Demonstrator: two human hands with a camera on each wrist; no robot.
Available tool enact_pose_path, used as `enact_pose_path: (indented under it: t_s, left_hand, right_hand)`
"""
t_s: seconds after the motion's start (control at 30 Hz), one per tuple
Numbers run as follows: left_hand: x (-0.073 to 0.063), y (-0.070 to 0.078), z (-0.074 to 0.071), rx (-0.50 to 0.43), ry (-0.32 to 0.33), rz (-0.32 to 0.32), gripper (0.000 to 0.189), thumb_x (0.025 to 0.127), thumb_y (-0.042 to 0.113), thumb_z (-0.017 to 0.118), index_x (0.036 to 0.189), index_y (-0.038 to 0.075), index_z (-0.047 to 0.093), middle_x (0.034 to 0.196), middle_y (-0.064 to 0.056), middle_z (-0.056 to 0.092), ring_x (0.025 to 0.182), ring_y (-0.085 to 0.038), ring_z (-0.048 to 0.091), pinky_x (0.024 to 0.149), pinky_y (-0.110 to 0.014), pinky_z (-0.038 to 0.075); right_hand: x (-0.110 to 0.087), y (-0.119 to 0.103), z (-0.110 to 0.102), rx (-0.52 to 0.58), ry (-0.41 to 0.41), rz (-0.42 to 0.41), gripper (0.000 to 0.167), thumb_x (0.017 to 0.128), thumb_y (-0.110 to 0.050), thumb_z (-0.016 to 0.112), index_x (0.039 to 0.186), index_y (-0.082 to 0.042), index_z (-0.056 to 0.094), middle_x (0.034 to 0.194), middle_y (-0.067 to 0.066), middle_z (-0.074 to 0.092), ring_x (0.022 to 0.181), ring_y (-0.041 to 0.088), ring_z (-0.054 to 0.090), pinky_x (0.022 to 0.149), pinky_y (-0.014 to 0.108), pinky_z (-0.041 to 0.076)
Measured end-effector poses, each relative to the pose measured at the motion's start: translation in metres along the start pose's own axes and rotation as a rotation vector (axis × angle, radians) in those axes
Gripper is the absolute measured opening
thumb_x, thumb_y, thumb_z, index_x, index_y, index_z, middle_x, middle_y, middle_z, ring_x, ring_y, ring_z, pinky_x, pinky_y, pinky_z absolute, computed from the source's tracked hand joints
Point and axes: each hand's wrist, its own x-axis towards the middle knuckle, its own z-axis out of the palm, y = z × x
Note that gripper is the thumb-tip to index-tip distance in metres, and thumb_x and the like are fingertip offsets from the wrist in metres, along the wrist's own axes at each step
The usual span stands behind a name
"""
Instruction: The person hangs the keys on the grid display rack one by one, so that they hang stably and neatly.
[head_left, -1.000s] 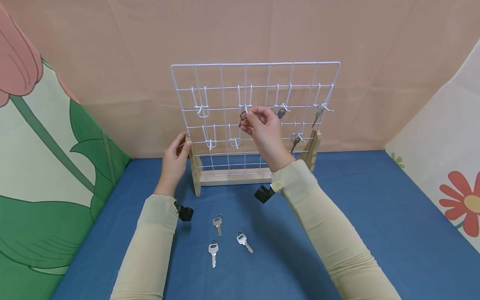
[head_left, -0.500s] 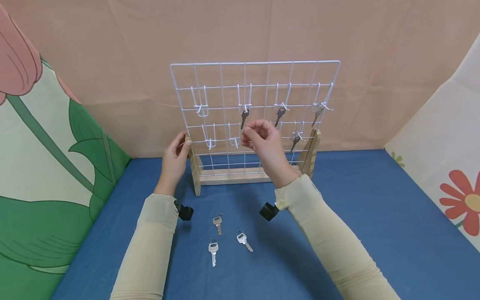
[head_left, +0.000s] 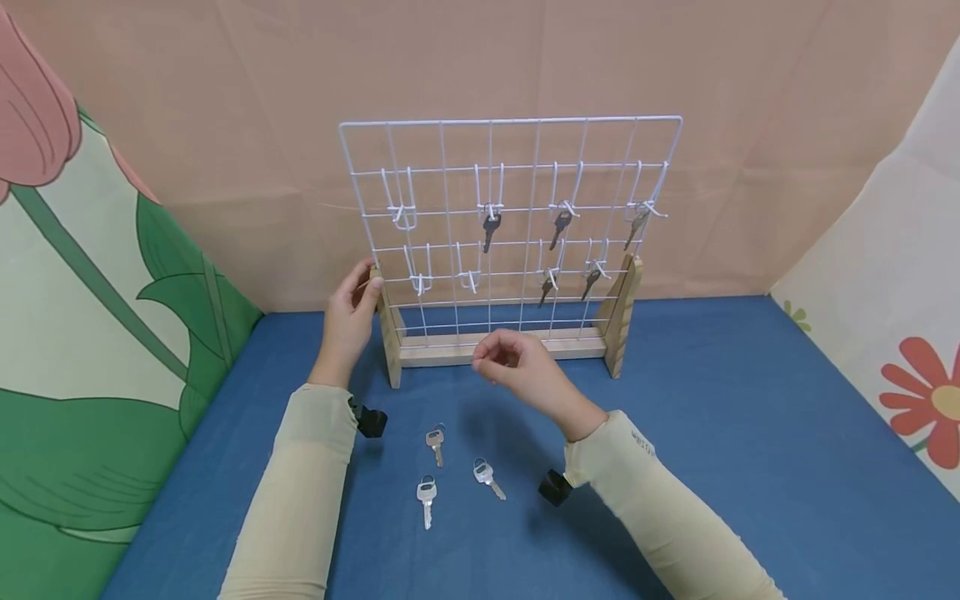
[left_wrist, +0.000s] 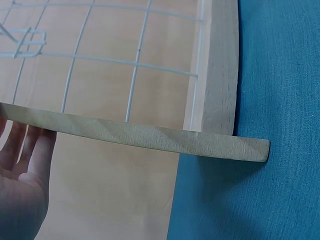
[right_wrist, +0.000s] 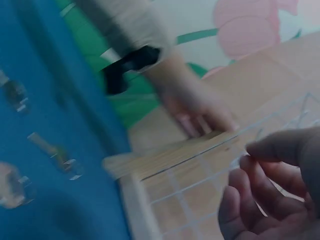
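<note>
A white wire grid rack [head_left: 510, 121] stands in a wooden base, several keys hanging from its hooks. My left hand [head_left: 348, 321] holds the rack's left wooden post [head_left: 389, 333], fingertips behind it in the left wrist view. Loosely curled and holding nothing, my right hand [head_left: 521, 371] is in front of the base's crossbar. The key [head_left: 491, 227] hangs on an upper middle hook. Three silver keys with small rings lie on the cloth: one key [head_left: 435, 446] at the back, another key [head_left: 427, 493] in front, a third key [head_left: 489, 479] to the right.
Blue cloth [head_left: 712, 433] covers the table. A beige backdrop [head_left: 225, 208] rises behind the rack, with flower-printed panels at both sides. The hooks at the rack's left, such as the upper left hook [head_left: 402, 213], hold no keys.
My right hand let go of a key, which now hangs on the upper middle hook. It then moved down, uncovering a key on a lower hook. My left hand stayed on the post.
</note>
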Motion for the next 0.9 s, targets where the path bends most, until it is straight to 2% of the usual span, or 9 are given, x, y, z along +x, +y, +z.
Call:
enact_pose_path:
  t_s: [0.13, 0.23, 0.33, 0.47, 0.57, 0.63, 0.8, 0.9]
  left_hand:
    - [-0.006, 0.018, -0.001, 0.002, -0.012, -0.007, 0.049, 0.109, 0.02, 0.048, 0.154, 0.003, 0.04, 0.155, -0.02, 0.042, 0.14, -0.037, 0.043, 0.113, -0.045, 0.04]
    - [-0.006, 0.018, 0.0, -0.003, -0.014, -0.008, 0.049, 0.109, 0.02, 0.047, 0.154, 0.003, 0.04, 0.155, -0.02, 0.042, 0.141, -0.037, 0.043, 0.114, -0.046, 0.04]
    - [-0.001, 0.006, 0.0, -0.007, -0.007, -0.008, 0.049, 0.109, 0.022, 0.048, 0.155, 0.006, 0.04, 0.155, -0.017, 0.043, 0.141, -0.034, 0.043, 0.114, -0.045, 0.039]
    - [0.005, -0.013, 0.001, 0.0, 0.008, -0.004, 0.05, 0.108, 0.027, 0.05, 0.156, 0.013, 0.041, 0.155, -0.011, 0.045, 0.139, -0.027, 0.046, 0.114, -0.043, 0.04]
    - [0.007, -0.016, 0.001, 0.0, 0.01, 0.006, 0.05, 0.108, 0.027, 0.051, 0.155, 0.014, 0.042, 0.154, -0.011, 0.046, 0.139, -0.026, 0.047, 0.113, -0.043, 0.041]
    - [0.005, -0.011, 0.001, -0.002, 0.008, 0.01, 0.05, 0.108, 0.025, 0.05, 0.155, 0.011, 0.042, 0.154, -0.013, 0.046, 0.139, -0.028, 0.046, 0.113, -0.045, 0.041]
    - [-0.006, 0.015, 0.0, 0.01, 0.001, 0.004, 0.048, 0.108, 0.017, 0.049, 0.153, 0.002, 0.041, 0.153, -0.02, 0.045, 0.139, -0.034, 0.046, 0.113, -0.047, 0.04]
    - [-0.01, 0.022, -0.001, 0.016, -0.003, 0.008, 0.048, 0.109, 0.017, 0.048, 0.153, 0.002, 0.041, 0.153, -0.021, 0.044, 0.139, -0.036, 0.045, 0.113, -0.046, 0.04]
  right_hand:
    - [-0.009, 0.017, 0.006, -0.126, -0.129, 0.015, 0.006, 0.096, -0.009, 0.069, 0.098, -0.004, 0.07, 0.087, 0.002, 0.065, 0.076, 0.018, 0.058, 0.066, 0.029, 0.049]
    - [-0.015, 0.022, 0.011, -0.227, -0.226, 0.052, 0.005, 0.096, -0.012, 0.071, 0.095, -0.007, 0.071, 0.083, -0.003, 0.064, 0.073, 0.013, 0.057, 0.063, 0.027, 0.049]
    - [-0.019, 0.027, 0.016, -0.306, -0.315, 0.083, 0.005, 0.094, -0.012, 0.073, 0.09, -0.009, 0.071, 0.079, -0.006, 0.064, 0.07, 0.01, 0.056, 0.062, 0.025, 0.049]
    - [-0.024, 0.034, 0.022, -0.36, -0.395, 0.128, 0.009, 0.091, -0.008, 0.077, 0.085, -0.012, 0.07, 0.076, -0.006, 0.063, 0.067, 0.009, 0.055, 0.06, 0.023, 0.048]
    - [-0.027, 0.038, 0.025, -0.381, -0.424, 0.163, 0.012, 0.089, -0.006, 0.078, 0.084, -0.012, 0.069, 0.074, -0.005, 0.063, 0.065, 0.009, 0.054, 0.059, 0.024, 0.047]
    - [-0.029, 0.04, 0.027, -0.394, -0.436, 0.171, 0.012, 0.087, -0.005, 0.079, 0.083, -0.011, 0.069, 0.073, -0.004, 0.062, 0.064, 0.009, 0.054, 0.058, 0.024, 0.046]
    - [-0.03, 0.044, 0.031, -0.433, -0.455, 0.161, 0.014, 0.087, -0.002, 0.078, 0.08, -0.01, 0.069, 0.07, -0.005, 0.059, 0.061, 0.007, 0.052, 0.056, 0.022, 0.044]
    - [-0.031, 0.044, 0.033, -0.449, -0.462, 0.16, 0.014, 0.087, -0.001, 0.076, 0.08, -0.009, 0.069, 0.069, -0.005, 0.059, 0.06, 0.006, 0.051, 0.055, 0.021, 0.043]
